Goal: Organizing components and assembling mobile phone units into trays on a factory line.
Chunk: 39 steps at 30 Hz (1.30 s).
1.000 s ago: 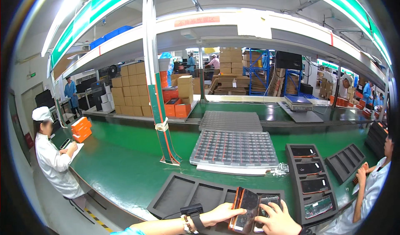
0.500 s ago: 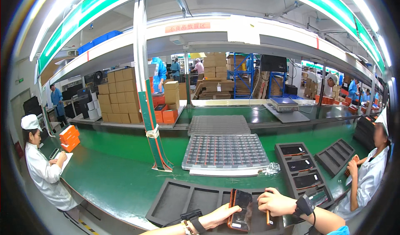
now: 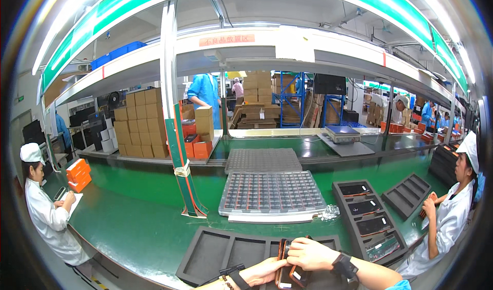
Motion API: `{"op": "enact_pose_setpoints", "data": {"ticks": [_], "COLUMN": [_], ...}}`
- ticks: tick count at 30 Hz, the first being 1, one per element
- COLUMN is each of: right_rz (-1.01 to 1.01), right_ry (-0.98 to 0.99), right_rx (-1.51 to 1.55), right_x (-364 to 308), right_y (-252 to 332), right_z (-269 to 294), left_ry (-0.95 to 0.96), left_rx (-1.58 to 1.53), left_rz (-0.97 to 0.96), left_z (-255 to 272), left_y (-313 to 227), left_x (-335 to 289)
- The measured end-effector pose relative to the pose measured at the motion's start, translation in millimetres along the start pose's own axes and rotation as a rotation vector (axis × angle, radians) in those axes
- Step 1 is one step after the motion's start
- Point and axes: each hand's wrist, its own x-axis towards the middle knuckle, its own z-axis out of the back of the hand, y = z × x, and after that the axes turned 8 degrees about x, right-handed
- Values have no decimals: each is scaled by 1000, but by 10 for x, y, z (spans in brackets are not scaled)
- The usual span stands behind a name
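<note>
My left hand (image 3: 264, 270) is closed on the side of an upright-tilted phone (image 3: 283, 284) with a dark face and an orange edge. My right hand (image 3: 310, 254) is closed over a second orange-edged phone (image 3: 299, 276), pressed side by side with the first. The fingers hide much of both phones. Beneath them lies a dark grey foam tray (image 3: 204, 253) with several compartments; the left ones show bare foam, while my hands cover part of the right end. Dark straps circle both wrists.
Right of my hands, another foam tray (image 3: 354, 220) holds several dark phones. Ahead are a clear compartment tray (image 3: 269, 192), crumpled clear plastic (image 3: 330, 212) and a green post (image 3: 185, 182). Co-workers in white sit at left (image 3: 46, 218) and right (image 3: 441, 223), beside an angled foam tray (image 3: 406, 195).
My right hand has moved left, bringing the second phone against the one in my left hand. The whole view has shifted slightly.
</note>
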Motion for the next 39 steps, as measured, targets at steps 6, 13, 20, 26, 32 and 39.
{"op": "enact_pose_setpoints", "data": {"ticks": [6,13,20,26,32,39], "right_rz": [48,-125,-211,-505,-656,-669], "right_ry": [-171,-420,-831,-923,-1102,-1086], "right_rx": [-44,150,198,320,343,1062], "right_x": [26,30,-120,43,-133,-220], "right_y": [-21,46,6,30,3,-154], "right_z": [-106,-244,-434,-424,-437,-550], "left_ry": [95,48,-39,-129,-286,-206], "left_rx": [-115,-360,51,177,252,718], "left_rz": [5,-44,66,21,50,-12], "left_z": [-266,-69,-268,-262,-525,-368], "left_y": [-270,-10,-227,-155,-470,-1051], "left_x": [-182,46,-35,-41,-260,-249]}}
